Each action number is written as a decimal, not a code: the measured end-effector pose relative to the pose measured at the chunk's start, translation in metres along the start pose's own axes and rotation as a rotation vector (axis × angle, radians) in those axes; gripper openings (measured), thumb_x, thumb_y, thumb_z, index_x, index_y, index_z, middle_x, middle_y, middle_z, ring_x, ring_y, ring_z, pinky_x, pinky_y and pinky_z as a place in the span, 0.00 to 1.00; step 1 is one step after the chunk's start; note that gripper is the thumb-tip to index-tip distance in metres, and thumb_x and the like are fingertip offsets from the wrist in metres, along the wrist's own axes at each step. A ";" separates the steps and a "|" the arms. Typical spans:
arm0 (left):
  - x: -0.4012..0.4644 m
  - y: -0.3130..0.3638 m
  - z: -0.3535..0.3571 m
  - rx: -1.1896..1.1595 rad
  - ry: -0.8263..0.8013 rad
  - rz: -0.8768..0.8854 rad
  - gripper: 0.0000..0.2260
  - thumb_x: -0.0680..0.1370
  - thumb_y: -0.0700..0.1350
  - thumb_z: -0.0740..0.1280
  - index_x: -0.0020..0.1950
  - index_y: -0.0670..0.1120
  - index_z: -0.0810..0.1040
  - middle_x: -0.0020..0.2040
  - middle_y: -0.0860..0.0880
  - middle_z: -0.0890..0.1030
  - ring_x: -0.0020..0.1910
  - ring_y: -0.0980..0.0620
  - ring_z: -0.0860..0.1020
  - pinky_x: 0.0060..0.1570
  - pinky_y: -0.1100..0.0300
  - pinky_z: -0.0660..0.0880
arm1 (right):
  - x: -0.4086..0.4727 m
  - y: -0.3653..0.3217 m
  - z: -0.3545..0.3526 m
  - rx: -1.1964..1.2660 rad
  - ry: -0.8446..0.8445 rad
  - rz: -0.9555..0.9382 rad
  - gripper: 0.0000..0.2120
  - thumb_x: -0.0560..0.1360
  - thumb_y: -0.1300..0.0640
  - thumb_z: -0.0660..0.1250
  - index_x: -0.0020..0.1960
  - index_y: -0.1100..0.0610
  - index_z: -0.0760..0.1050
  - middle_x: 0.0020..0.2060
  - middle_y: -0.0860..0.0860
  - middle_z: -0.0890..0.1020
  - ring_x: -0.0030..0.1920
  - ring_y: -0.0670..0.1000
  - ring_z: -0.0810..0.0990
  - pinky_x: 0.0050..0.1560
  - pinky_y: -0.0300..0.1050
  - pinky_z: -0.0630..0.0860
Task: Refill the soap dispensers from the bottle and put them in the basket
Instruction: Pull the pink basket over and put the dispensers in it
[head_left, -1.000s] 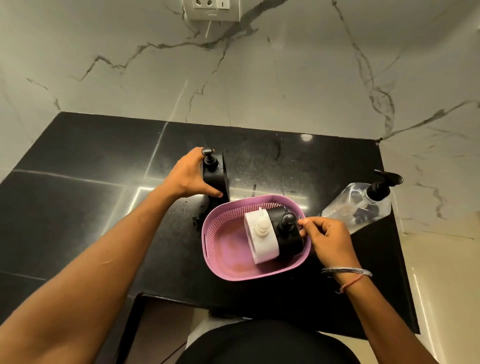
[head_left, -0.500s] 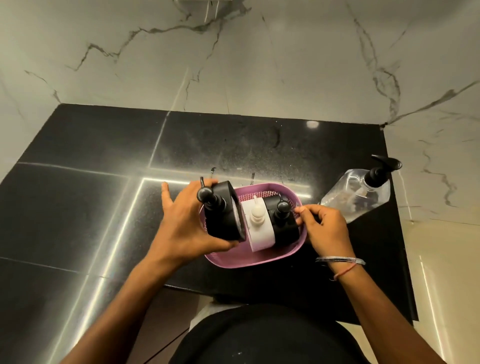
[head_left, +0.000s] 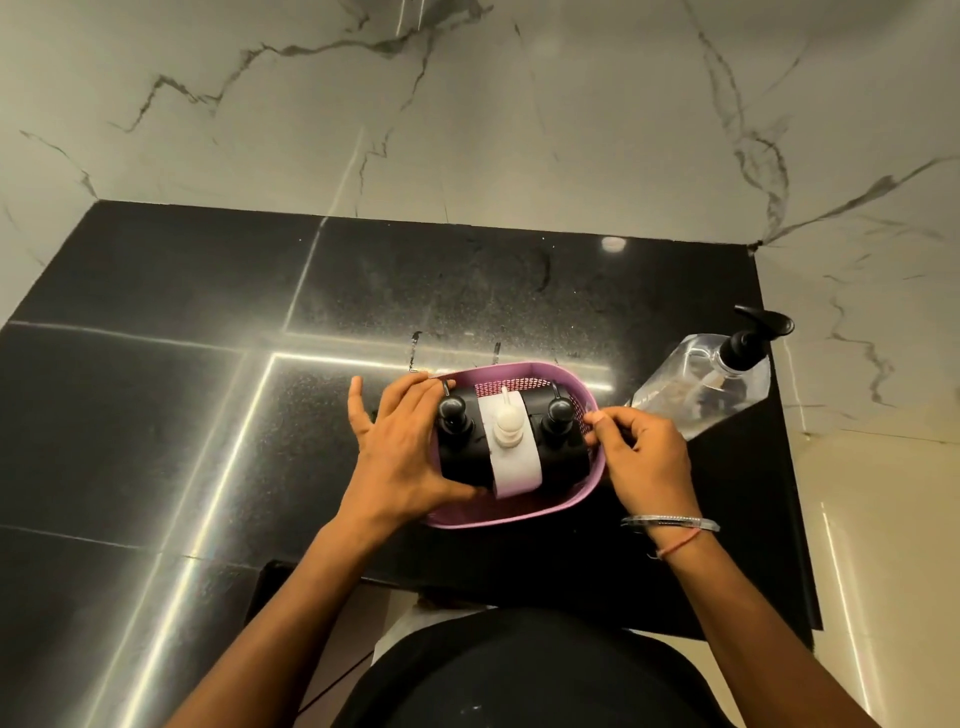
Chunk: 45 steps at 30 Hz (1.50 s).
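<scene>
My left hand (head_left: 400, 457) wraps around the black soap dispenser (head_left: 462, 447) on the left end of the row. My thumb is on the near side and my fingers are on the far side, so I am holding it tight. It stands up straight inside the pink basket (head_left: 519, 517), with its pump top pointing up at me. It touches the white dispenser (head_left: 511, 452) in the middle. The other black dispenser (head_left: 561, 447) stands on the right, touching the white one too.

My right hand (head_left: 644, 462) is on the right side of the basket. My finger and thumb pinch the basket's rim there, and that keeps it from sliding.

All three stand side by side in a row that runs from left to right. The one I hold is squeezed between my palm and the white one. I think I only need to let go and pull my left hand out to the left, away from the row. The clear bottle (head_left: 706, 384) stands well off to the right, near my right hand.
</scene>
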<state>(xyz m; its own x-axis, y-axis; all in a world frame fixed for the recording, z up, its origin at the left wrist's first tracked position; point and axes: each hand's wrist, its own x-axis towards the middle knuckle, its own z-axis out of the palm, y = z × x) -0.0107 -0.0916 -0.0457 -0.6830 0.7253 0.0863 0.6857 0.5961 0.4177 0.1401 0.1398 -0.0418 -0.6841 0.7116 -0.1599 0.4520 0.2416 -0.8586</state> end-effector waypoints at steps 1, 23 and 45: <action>-0.001 -0.002 0.003 -0.009 -0.002 0.003 0.52 0.57 0.73 0.73 0.75 0.47 0.73 0.72 0.53 0.77 0.81 0.51 0.62 0.79 0.33 0.34 | 0.000 0.001 0.001 -0.003 0.002 0.010 0.09 0.81 0.53 0.70 0.45 0.51 0.87 0.36 0.44 0.86 0.41 0.44 0.84 0.50 0.53 0.83; 0.007 0.008 -0.008 -1.066 0.023 -0.644 0.20 0.85 0.37 0.65 0.76 0.49 0.76 0.62 0.47 0.86 0.60 0.52 0.84 0.53 0.61 0.84 | -0.022 -0.022 0.038 0.688 0.112 0.367 0.17 0.84 0.60 0.63 0.72 0.52 0.78 0.60 0.49 0.86 0.62 0.52 0.85 0.51 0.49 0.85; 0.232 -0.035 0.004 -1.242 0.057 -0.562 0.14 0.89 0.47 0.58 0.74 0.50 0.76 0.62 0.51 0.83 0.59 0.53 0.83 0.52 0.56 0.85 | 0.193 -0.075 0.082 0.450 0.316 0.271 0.17 0.85 0.48 0.57 0.64 0.53 0.80 0.51 0.50 0.84 0.54 0.54 0.83 0.53 0.63 0.85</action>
<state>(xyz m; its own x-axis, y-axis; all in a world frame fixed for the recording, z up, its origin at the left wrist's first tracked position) -0.1923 0.0572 -0.0443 -0.8223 0.4571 -0.3390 -0.3408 0.0816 0.9366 -0.0729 0.2043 -0.0479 -0.3444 0.8869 -0.3081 0.2527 -0.2284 -0.9402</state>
